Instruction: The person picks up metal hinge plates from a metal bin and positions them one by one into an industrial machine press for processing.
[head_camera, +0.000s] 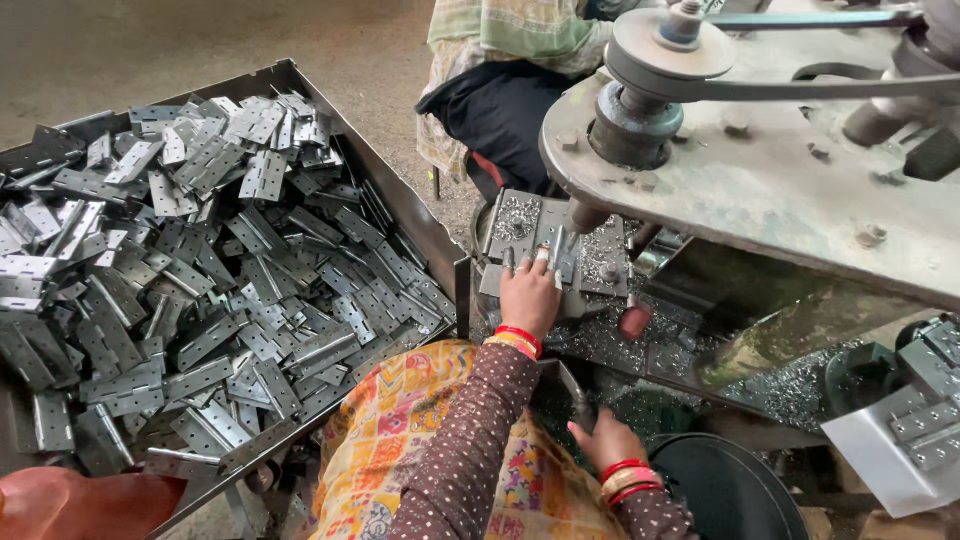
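My left hand (530, 292) presses down on a flat metal hinge (545, 250) lying on the drill machine's small work table (600, 262), just left of the drill spindle (585, 215). Its fingers are spread over the hinge, and red and gold bangles circle the wrist. Lower down, my right hand (603, 440) is closed around a dark metal piece (566, 392) that sticks up and to the left; I cannot tell what that piece is. A large metal tray (400, 195) heaped with several grey hinges (200, 270) stands to the left of my left arm.
The machine's heavy grey head (780, 190) with pulley (665, 50) and belt overhangs the right side. Metal shavings (790, 385) cover the bed below. A white tray (900, 450) with hinges sits far right, a black round container (730, 490) at the bottom. Another person (500, 70) sits behind.
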